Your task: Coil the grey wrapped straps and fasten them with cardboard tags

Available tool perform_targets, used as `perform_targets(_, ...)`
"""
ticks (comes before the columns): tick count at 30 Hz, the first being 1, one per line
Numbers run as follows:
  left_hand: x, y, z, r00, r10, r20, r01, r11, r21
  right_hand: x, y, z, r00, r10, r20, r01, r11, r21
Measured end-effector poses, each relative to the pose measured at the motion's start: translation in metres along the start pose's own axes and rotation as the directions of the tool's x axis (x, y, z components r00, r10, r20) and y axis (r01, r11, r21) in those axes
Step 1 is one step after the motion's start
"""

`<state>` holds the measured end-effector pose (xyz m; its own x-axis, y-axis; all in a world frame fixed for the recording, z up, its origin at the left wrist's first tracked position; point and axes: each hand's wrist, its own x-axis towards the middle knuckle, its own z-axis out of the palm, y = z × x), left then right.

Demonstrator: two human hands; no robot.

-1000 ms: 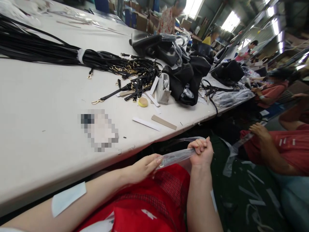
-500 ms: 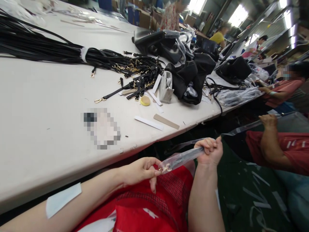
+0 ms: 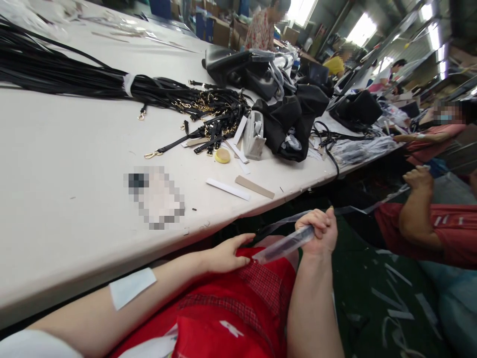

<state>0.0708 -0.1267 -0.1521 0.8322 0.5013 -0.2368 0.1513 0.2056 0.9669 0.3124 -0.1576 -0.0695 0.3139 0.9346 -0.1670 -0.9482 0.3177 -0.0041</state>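
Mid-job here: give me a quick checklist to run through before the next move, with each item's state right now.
1. Right hand closed on the clear plastic sleeve: ok, curled around its upper end.
2. Left hand gripping the sleeve: not ok, it is open, thumb near the sleeve's lower end; contact cannot be told.
3. Sleeve's contents: cannot tell, too blurred.
4. Bundle of black straps apart from both hands: ok, it lies on the white table.
5. Grey strip and white strip out of both hands: ok, both lie on the table.
6. Co-worker's raised hand apart from the right hand: ok.
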Motion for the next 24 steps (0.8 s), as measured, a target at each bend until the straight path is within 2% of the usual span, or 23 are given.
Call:
perform_targets(3, 0.003, -0.002, 0.009, 0.96, -0.055, 0.274, 0.142, 0.941, -0.309, 0.001, 0.001, -0.001, 1.0, 0.007, -0.007, -0.006, 0.998, 0.056)
perform_targets(5, 0.002, -0.002, 0.013, 0.935, -0.047, 0.352, 0.192, 0.9, -0.391, 0.0, -0.002, -0.002, 1.0, -0.014, -0.016, 0.015, 0.999, 0.047)
perform_targets(7, 0.0, -0.002, 0.016, 0.93, -0.059, 0.362, 0.215, 0.887, -0.409, -0.001, -0.004, -0.003, 0.999, -0.044, -0.023, 0.044, 0.999, 0.024)
perform_targets(10, -0.001, -0.002, 0.016, 0.94, -0.11, 0.323, 0.248, 0.872, -0.423, -0.003, -0.005, -0.003, 0.996, -0.081, -0.022, 0.08, 0.996, -0.039)
perform_targets(16, 0.0, -0.003, 0.016, 0.947, -0.174, 0.27, 0.282, 0.852, -0.44, -0.007, -0.003, 0.001, 0.995, -0.097, 0.028, 0.101, 0.97, -0.22)
perform_targets(24, -0.019, 0.005, 0.003, 0.929, -0.13, 0.347, 0.274, 0.87, -0.409, -0.003, -0.01, -0.004, 0.989, -0.08, 0.123, 0.101, 0.979, -0.178)
